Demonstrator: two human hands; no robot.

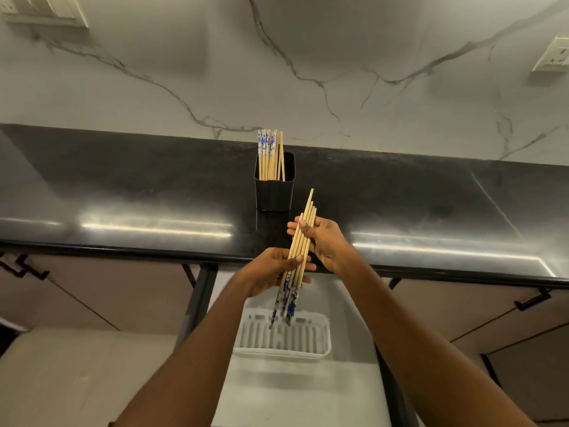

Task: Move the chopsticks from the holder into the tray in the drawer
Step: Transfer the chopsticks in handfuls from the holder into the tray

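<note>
Head view: both hands are clamped on one bundle of bamboo chopsticks with blue-and-white patterned ends (300, 246), held out over the near edge of the glossy black stone table (123, 195).

- Left hand (268, 272): grips the lower part of the bundle, thumb across the top, fingers curled underneath.
- Right hand (329, 241): grips the upper part, thumb pressed over the sticks, fingers wrapped behind them.
- Bundle is tilted, plain tips pointing far and slightly right, patterned ends pointing near and down. Tips are uneven; one stick pokes out past the rest.
- Patterned ends hang over the far side of the white slotted plastic tray (301, 337). Cannot tell whether they touch it.
- Tray sits in the open pale drawer (301, 389) under the table edge, at the drawer's far end.
- Black square plastic holder (274, 192) stands upright on the table, just beyond the hands, near the back wall. A second batch of the same chopsticks (269, 155) stands in it, patterned ends up, leaning to its left side.
- White marble wall with grey veins (184, 72) behind the table; cream switch plate (43, 10) top left, cream socket (551, 57) top right.
- Beige cabinet fronts with a dark handle (532, 298) either side of the drawer.
</note>
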